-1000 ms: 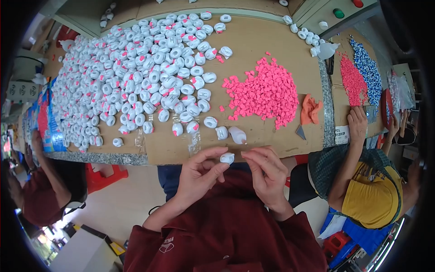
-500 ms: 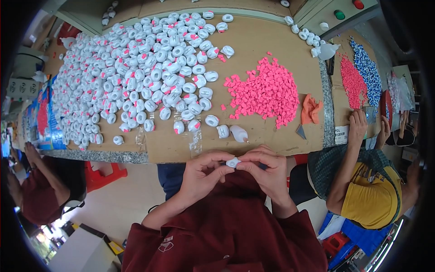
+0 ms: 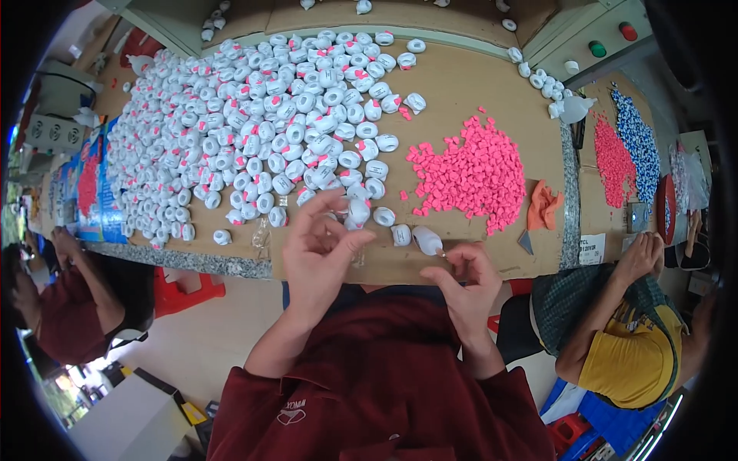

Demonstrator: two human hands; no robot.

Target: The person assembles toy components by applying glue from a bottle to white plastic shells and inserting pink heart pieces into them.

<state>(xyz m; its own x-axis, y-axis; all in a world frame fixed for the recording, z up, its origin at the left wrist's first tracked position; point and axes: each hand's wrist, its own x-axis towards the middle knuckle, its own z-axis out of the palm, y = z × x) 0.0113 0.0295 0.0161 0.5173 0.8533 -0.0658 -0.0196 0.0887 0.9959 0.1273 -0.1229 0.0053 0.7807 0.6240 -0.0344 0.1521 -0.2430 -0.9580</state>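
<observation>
Over the near edge of the cardboard-covered bench, my left hand (image 3: 317, 250) is open, thumb and forefinger spread apart. Just beyond its fingertips lie white rounded plastic pieces (image 3: 358, 213); whether a finger touches one I cannot tell. To the right, my right hand (image 3: 470, 278) has its thumb and forefinger apart beside the nozzle of a small white squeeze bottle (image 3: 427, 240), which lies on its side. A large spread of white pieces (image 3: 254, 131), many with pink bits on them, covers the left side. A heap of small pink pieces (image 3: 477, 175) lies on the right.
An orange crumpled cloth or glove (image 3: 545, 204) and a dark flat blade-like piece (image 3: 525, 242) lie right of the heap. A shelf frame (image 3: 477, 34) borders the far side. Co-workers sit left and at right, where a person in a yellow top (image 3: 626, 342) works.
My hands have parted from the small white piece they held together. The left has moved forward to the white pieces, the right toward the bottle. The view has shifted slightly.
</observation>
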